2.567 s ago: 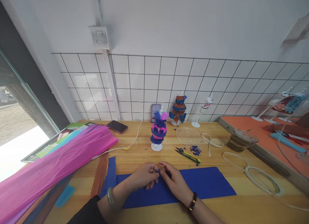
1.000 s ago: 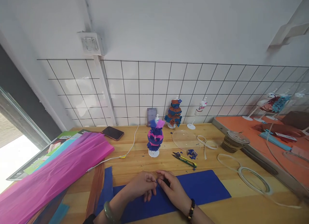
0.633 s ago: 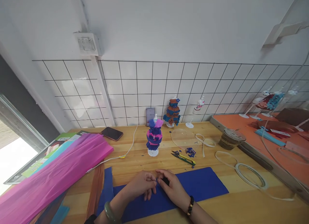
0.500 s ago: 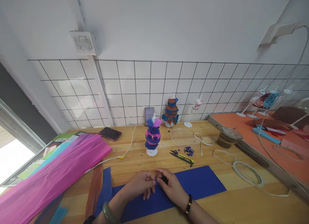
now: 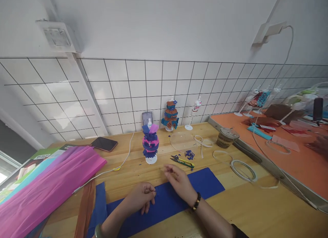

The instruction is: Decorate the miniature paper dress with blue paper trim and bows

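Observation:
My left hand (image 5: 142, 197) is above the blue crepe paper sheet (image 5: 206, 184), thumb and forefinger pinched together. Whatever sits at those fingertips is too small to make out. Over the sheet's back edge reaches my right hand (image 5: 179, 183), its fingers stretched forward and nothing visible in them. Just beyond its fingertips lie yellow-and-green thread snips (image 5: 182, 161), beside a little heap of blue scraps (image 5: 189, 154). A doll figure (image 5: 150, 145) dressed in blue and pink paper ruffles stands upright on a white round base, behind both hands.
Pink paper (image 5: 64, 176) and a phone (image 5: 104, 144) lie left, with a white cable between them and the figure. Rolls of tape (image 5: 243, 170) and a brown tape stack (image 5: 227, 137) are right. An orange-and-teal figure (image 5: 170, 115) stands by the tiled wall.
My hands have come apart: the right has moved forward toward the snips, while the left stays over the blue sheet, still pinched. The view has turned to the right.

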Motion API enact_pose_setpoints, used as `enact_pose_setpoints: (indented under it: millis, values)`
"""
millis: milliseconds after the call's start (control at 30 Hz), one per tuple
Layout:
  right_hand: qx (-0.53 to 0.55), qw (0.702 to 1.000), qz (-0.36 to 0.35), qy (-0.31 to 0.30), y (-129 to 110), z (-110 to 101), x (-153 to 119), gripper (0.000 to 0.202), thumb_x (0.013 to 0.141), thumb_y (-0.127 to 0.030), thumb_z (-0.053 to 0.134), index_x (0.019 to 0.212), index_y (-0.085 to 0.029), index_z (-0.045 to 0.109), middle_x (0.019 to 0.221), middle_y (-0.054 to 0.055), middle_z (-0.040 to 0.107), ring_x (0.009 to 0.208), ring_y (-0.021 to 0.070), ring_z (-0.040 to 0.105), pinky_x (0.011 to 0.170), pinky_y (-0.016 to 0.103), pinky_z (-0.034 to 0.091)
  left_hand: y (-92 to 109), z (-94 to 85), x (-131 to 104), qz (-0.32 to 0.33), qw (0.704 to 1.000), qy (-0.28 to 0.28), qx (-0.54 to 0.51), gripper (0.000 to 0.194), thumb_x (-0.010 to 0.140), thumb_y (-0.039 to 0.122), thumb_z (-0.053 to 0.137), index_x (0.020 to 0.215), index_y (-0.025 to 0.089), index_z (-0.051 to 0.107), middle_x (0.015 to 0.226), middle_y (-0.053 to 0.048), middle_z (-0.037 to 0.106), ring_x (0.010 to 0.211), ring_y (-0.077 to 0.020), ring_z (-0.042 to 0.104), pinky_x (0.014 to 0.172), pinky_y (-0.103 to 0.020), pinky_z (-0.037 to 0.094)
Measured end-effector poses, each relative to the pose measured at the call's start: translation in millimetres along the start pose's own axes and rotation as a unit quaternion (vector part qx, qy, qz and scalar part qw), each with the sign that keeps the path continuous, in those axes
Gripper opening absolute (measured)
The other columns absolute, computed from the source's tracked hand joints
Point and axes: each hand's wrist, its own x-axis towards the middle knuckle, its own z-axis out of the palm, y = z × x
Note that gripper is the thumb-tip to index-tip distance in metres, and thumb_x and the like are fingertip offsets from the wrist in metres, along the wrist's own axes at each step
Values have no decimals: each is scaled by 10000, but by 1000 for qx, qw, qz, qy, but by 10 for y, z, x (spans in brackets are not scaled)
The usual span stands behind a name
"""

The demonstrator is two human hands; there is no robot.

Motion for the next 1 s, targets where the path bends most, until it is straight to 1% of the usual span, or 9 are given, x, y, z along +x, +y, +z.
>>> enact_pose_setpoints:
  millis: [100,267,400,533,667,767,867,933,1000]
  values:
    - [-121,988,36,89,245,-427,251,314,847,-333,433,1036,-158,613,910,68,673,806,160,621,715,273,496,-3,7,-4,-3,1000,5,20,285,669,404,527,761,143,459,616,33,573,316,-35,433,289,-164,296]
    - [-238,948,120,173,795,-1277,628,375,811,-278,403,1051,-75,607,943,153,655,786,213,605,709,339,468,1,0,-5,-1,1000,2,27,271,691,356,518,833,137,446,624,35,578,316,-31,431,287,-153,300]
    - [-324,916,165,168,1072,-1783,622,352,766,-247,432,1013,-105,639,886,136,672,761,217,610,672,317,439,-34,0,22,-5,1000,4,20,275,695,349,524,852,141,435,609,42,568,313,-40,439,279,-155,301]
    - [-386,896,180,122,1182,-2114,320,304,725,-312,499,895,-140,682,809,117,683,730,241,615,615,311,416,-32,-9,17,-8,1000,5,16,272,700,331,539,871,150,429,597,51,559,313,-45,446,278,-155,297]
    - [-433,878,181,93,1229,-2263,-106,298,712,-403,529,791,-168,694,821,123,670,779,264,603,648,335,414,-2,-31,-20,16,1000,-3,19,302,693,263,554,933,167,399,558,88,512,309,-48,428,276,-153,286]
    - [-471,860,173,96,1251,-2243,-340,289,735,-425,509,792,-209,692,873,116,658,840,296,573,672,378,401,13,-41,-45,30,999,-7,23,351,679,203,552,976,174,366,550,103,489,313,-50,415,275,-151,283]
    - [-489,851,161,103,1247,-2166,-442,273,776,-399,472,752,-227,682,914,102,654,899,301,552,689,389,393,28,-41,-64,31,999,-9,18,426,657,152,552,1028,173,346,587,101,489,331,-47,428,292,-154,306]
    - [-481,859,136,113,1204,-2101,-465,281,788,-400,469,732,-216,674,895,101,657,898,288,559,707,387,399,38,-40,-76,30,999,-9,9,502,634,121,557,1076,177,325,631,93,500,353,-48,450,309,-159,325]
    - [-442,882,95,133,1110,-2014,-489,303,794,-415,473,708,-195,663,830,102,663,843,264,582,727,379,414,47,-44,-85,34,999,-9,5,572,610,98,562,1115,184,306,669,85,506,386,-54,475,328,-165,345]
